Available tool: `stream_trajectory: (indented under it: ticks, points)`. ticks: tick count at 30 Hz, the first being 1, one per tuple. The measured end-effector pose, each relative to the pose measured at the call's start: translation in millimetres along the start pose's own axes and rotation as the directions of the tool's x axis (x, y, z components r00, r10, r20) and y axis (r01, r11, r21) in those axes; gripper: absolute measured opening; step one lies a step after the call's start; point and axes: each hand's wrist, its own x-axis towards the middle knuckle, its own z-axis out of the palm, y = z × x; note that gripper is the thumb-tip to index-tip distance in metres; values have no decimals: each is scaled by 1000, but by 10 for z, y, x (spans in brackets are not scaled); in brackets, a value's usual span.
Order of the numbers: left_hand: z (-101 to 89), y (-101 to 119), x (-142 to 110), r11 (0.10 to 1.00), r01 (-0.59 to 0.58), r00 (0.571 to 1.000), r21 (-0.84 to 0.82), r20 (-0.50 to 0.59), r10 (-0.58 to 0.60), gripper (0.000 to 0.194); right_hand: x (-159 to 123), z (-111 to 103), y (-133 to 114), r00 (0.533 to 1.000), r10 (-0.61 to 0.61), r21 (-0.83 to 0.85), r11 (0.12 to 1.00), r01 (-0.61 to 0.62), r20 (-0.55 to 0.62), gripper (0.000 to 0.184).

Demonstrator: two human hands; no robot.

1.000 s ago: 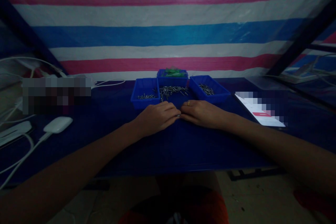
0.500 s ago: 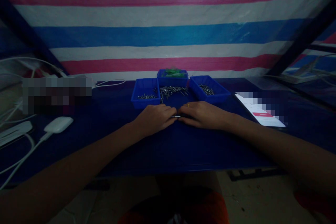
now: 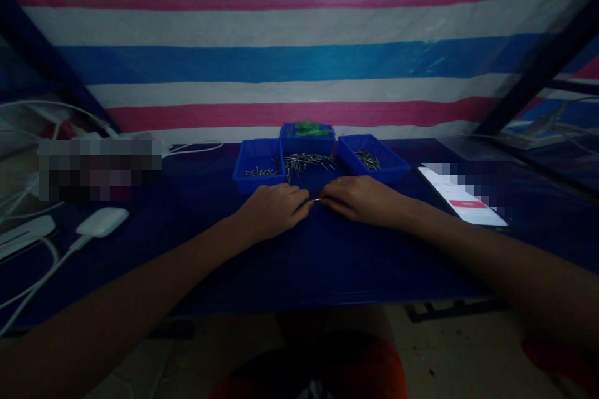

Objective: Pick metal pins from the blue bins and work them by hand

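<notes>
A thin, shiny metal pin (image 3: pixel 317 200) spans the small gap between my two hands, low over the blue table. On its left end, the fingers of my left hand (image 3: pixel 274 211) are pinched together. My right hand (image 3: pixel 360 201), with a ring on one finger, pinches the other end. Exactly what shape the pin's ends have is hidden by the fingers. Just beyond the hands lies a loose pile of thin metal pins (image 3: pixel 306 162). Small metal pieces (image 3: pixel 261 172) sit in the left blue bin (image 3: pixel 255 185), and more metal pieces (image 3: pixel 367 159) in the right blue bin (image 3: pixel 390 169).
A third blue bin (image 3: pixel 307 143) at the back holds green material (image 3: pixel 309 129). To the right lies a lit phone (image 3: pixel 463 199). White cables and a white charger (image 3: pixel 103 222) are on the left. A striped sheet (image 3: pixel 299 62) hangs behind the table (image 3: pixel 318 268).
My hands were almost touching and have drawn slightly apart, so more of the metal pin shows between them. The bins and pile have stayed put.
</notes>
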Motion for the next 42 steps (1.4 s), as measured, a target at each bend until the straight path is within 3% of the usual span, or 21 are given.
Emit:
stream_trajectory:
  ticks: [26,42]
  points:
    - [-21,-8,8,997,42,998,-64,56,-38,13,-13,-10,0,997,73,24,997,-74,34,8]
    - [-19,-2,13,999,39,999,-23,35,-38,21,-11,-17,-2,996,78,-6,997,-78,37,23]
